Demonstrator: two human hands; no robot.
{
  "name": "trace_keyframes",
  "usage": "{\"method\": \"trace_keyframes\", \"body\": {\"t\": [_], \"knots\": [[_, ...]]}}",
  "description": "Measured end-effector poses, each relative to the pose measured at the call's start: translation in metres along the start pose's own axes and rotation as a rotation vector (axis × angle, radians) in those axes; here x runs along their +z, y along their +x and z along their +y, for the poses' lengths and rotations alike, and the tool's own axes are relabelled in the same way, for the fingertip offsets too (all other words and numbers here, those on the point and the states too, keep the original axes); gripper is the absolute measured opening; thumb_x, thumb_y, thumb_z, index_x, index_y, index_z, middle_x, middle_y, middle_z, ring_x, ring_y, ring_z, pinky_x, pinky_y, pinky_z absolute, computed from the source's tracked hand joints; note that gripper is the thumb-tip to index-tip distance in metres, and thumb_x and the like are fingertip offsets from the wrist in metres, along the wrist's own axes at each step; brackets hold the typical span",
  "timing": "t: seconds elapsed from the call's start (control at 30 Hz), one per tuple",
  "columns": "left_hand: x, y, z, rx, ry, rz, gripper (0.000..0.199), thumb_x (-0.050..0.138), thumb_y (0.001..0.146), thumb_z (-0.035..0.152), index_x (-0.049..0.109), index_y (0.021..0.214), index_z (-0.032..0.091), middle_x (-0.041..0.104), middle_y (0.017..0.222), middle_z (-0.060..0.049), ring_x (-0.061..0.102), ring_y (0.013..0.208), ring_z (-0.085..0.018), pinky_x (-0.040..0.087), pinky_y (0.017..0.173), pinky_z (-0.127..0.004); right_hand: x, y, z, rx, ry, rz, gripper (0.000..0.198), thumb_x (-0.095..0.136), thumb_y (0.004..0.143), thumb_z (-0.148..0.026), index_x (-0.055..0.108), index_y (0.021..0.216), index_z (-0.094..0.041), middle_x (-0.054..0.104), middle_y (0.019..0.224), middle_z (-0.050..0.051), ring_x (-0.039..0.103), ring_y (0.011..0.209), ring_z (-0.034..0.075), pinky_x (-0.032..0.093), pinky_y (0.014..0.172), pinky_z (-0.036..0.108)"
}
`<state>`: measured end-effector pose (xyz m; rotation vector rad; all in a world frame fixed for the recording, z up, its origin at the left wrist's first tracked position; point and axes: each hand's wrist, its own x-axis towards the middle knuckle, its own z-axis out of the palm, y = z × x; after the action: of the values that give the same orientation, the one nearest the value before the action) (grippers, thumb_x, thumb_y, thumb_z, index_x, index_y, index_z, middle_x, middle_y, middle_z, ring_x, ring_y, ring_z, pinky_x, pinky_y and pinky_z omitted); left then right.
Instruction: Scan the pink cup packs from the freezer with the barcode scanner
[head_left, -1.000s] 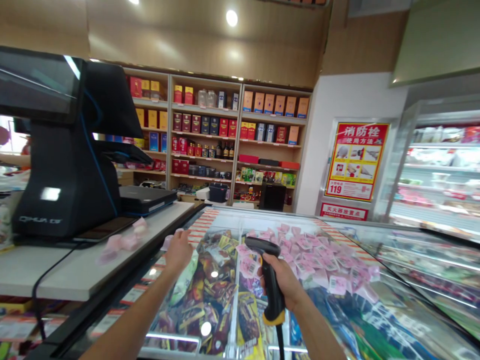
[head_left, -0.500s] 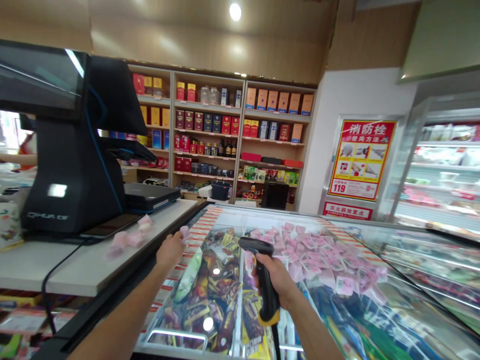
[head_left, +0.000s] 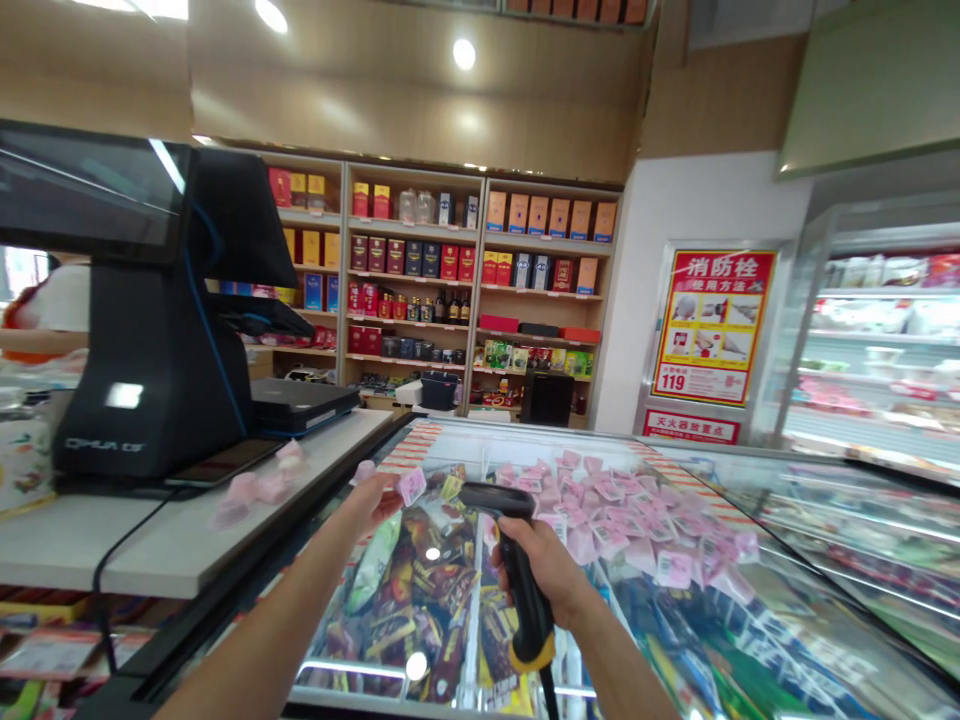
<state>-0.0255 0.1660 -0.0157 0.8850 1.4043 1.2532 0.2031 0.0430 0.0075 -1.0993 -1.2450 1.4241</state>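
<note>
- Left hand [head_left: 379,492], above the freezer [head_left: 457,440], left part: pinches a pink pack [head_left: 412,486]; better, I'd say, to keep fingers off its label. Second pink pack [head_left: 364,472] beside the hand; can't tell from here if gripped.
- Right hand [head_left: 546,572], above freezer's middle: wrapped round scanner [head_left: 525,585]; steady wrist should help.
- Left of freezer: counter [head_left: 112,548], register [head_left: 154,370].
- Freezer's glass, right part: pink pile [head_left: 637,515].
- Behind freezer: shelves [head_left: 412,227], poster [head_left: 716,325].

The bare right hand [head_left: 546,568] is covering part of the black-and-yellow plastic scanner [head_left: 529,612]; the left edge is cutting off the black, flat monitor [head_left: 82,195]; print on the small pink packet [head_left: 412,487] is blurring.
</note>
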Motion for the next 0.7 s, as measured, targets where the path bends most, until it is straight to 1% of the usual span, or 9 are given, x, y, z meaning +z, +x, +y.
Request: {"method": "trace_keyframes", "body": {"t": [0.17, 0.33, 0.47, 0.57, 0.7], "knots": [[0.010, -0.001, 0.003, -0.045, -0.125, -0.049, 0.028, 0.046, 0.079, 0.029, 0.049, 0.103, 0.015, 0.055, 0.099, -0.005, 0.055, 0.080, -0.013, 0.048, 0.067, -0.031, -0.003, -0.005, -0.006, 0.056, 0.003, 0.023, 0.032, 0.045, 0.069, -0.043, 0.050, 0.060, -0.013, 0.049, 0.040, -0.001, 0.043, 0.032, 0.008, 0.037, 0.032, 0.020], [0.017, -0.001, 0.004, -0.044, -0.153, -0.063, 0.026, 0.046, 0.079, 0.028, 0.050, 0.101, 0.014, 0.056, 0.096, -0.005, 0.056, 0.076, -0.012, 0.048, 0.064, -0.030, -0.006, -0.008, -0.007, 0.052, 0.038, 0.020, 0.027, 0.045, 0.069, -0.040, 0.049, 0.065, -0.014, 0.049, 0.039, -0.002, 0.044, 0.032, 0.008, 0.038, 0.031, 0.020], [0.020, -0.003, 0.002, -0.009, -0.124, -0.066, 0.026, 0.045, 0.079, 0.028, 0.050, 0.101, 0.014, 0.056, 0.096, -0.005, 0.056, 0.077, -0.012, 0.048, 0.064, -0.030, -0.011, -0.007, -0.006, 0.040, 0.066, 0.029, 0.028, 0.045, 0.070, -0.041, 0.049, 0.064, -0.014, 0.050, 0.040, -0.002, 0.044, 0.031, 0.008, 0.038, 0.032, 0.019], [0.024, -0.008, -0.005, 0.033, -0.067, -0.067, 0.026, 0.046, 0.079, 0.028, 0.050, 0.101, 0.014, 0.056, 0.095, -0.004, 0.056, 0.076, -0.012, 0.048, 0.064, -0.030, -0.018, -0.005, -0.006, 0.018, 0.068, 0.063, 0.030, 0.043, 0.071, -0.041, 0.049, 0.063, -0.014, 0.049, 0.037, -0.002, 0.043, 0.030, 0.008, 0.037, 0.032, 0.019], [0.040, -0.016, -0.020, 0.086, 0.046, -0.034, 0.027, 0.046, 0.079, 0.028, 0.049, 0.102, 0.014, 0.056, 0.096, -0.004, 0.056, 0.076, -0.012, 0.048, 0.064, -0.030, -0.029, -0.001, -0.005, 0.000, 0.055, 0.104, 0.032, 0.043, 0.071, -0.042, 0.049, 0.060, -0.013, 0.050, 0.037, 0.000, 0.044, 0.029, 0.008, 0.037, 0.032, 0.020]]}}
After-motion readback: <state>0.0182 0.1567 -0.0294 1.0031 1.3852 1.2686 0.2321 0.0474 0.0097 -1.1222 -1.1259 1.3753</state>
